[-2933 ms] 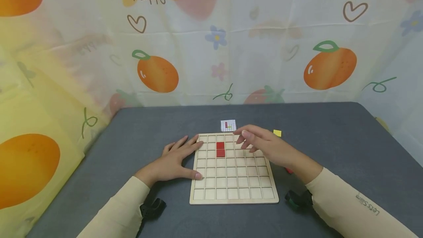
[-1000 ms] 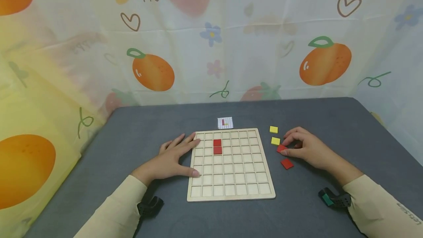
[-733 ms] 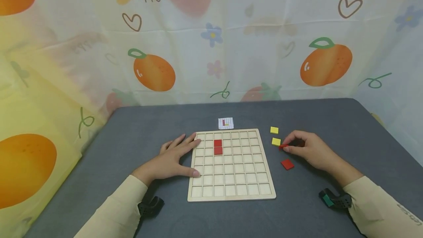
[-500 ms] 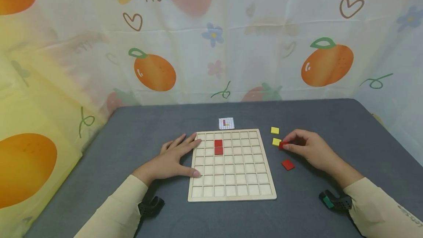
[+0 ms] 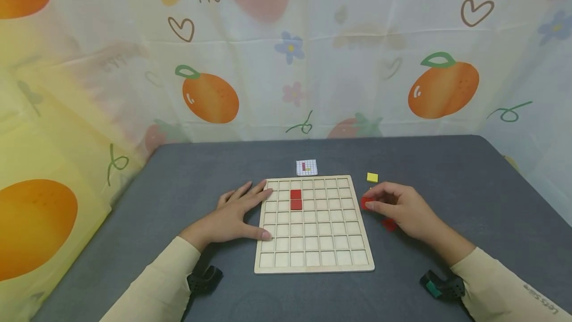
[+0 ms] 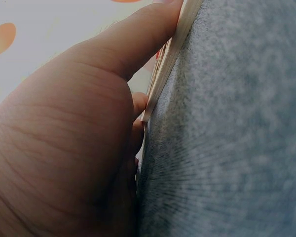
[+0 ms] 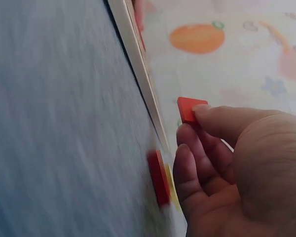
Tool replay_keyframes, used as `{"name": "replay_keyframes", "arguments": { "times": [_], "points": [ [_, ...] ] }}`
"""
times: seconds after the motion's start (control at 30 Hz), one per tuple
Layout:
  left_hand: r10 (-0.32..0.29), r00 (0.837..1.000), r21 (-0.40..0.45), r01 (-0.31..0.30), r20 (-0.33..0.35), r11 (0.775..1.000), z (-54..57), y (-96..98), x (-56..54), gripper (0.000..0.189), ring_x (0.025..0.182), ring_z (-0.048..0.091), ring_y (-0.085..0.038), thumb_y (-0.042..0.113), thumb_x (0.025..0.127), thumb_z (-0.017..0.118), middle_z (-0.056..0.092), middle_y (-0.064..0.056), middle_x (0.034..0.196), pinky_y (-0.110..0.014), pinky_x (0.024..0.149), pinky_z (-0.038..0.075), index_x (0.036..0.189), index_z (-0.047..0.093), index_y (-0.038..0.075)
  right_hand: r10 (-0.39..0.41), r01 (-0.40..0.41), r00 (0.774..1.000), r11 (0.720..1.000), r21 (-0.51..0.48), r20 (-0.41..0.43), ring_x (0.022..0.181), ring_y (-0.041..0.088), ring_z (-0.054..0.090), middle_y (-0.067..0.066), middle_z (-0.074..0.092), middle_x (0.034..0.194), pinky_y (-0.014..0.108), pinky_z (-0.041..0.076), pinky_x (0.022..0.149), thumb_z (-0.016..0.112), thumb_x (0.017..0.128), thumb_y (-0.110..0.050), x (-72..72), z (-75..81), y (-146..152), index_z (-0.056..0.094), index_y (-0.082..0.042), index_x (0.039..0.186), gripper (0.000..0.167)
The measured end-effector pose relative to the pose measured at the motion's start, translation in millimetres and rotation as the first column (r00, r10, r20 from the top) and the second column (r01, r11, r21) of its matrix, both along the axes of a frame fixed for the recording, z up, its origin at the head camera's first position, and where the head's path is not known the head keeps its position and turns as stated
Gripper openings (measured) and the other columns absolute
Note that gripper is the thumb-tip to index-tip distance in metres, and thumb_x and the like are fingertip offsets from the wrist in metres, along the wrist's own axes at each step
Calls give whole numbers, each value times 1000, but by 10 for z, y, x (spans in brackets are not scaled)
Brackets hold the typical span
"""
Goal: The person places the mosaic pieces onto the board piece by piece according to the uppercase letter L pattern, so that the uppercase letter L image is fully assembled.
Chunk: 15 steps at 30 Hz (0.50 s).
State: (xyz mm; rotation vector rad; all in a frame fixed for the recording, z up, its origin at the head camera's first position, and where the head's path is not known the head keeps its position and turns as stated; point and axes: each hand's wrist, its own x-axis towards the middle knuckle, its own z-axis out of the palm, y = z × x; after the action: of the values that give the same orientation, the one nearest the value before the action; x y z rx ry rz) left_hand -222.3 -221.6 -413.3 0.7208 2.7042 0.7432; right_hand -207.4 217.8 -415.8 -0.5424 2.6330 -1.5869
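A wooden grid board (image 5: 319, 232) lies on the dark table, with two red square tiles (image 5: 296, 200) set one above the other in its upper left part. My left hand (image 5: 225, 217) rests on the board's left edge, thumb and fingers spread. Just off the board's right edge, my right hand (image 5: 404, 210) pinches a red tile (image 7: 188, 107) between thumb and fingers, raised above the table. Below that hand lies another red tile (image 5: 390, 224), partly covered by it. One yellow tile (image 5: 372, 177) shows beyond the hand; a second is almost wholly hidden behind the fingers.
A small printed card (image 5: 306, 167) with a coloured grid pattern lies just behind the board. The dark table (image 5: 214, 163) ends at a fruit-printed curtain (image 5: 259, 63). Black wrist-worn devices (image 5: 204, 280) sit below both forearms.
My right hand went from above the board to the loose tiles, pinched a red one, lifted it and carried it left toward the board. The left hand stays on the board's edge.
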Motion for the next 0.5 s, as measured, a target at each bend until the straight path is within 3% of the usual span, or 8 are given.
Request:
{"name": "replay_keyframes", "arguments": {
  "times": [0.5],
  "points": [
    [-9, 1000, -4, 9, -5, 1000, -4, -13, -12, 115, 165, -2, -38, 75, 84, 82, 10, 3, 182, -68, 119, -1, 175, 30, 28, 163, -156, 985, 979, -129, 50, 94, 26, 70, 5, 75, 107, 30, 56, 80, 80, 101, -7, 160, 29, -578, 78, -5, 114, 13]
  ]
}}
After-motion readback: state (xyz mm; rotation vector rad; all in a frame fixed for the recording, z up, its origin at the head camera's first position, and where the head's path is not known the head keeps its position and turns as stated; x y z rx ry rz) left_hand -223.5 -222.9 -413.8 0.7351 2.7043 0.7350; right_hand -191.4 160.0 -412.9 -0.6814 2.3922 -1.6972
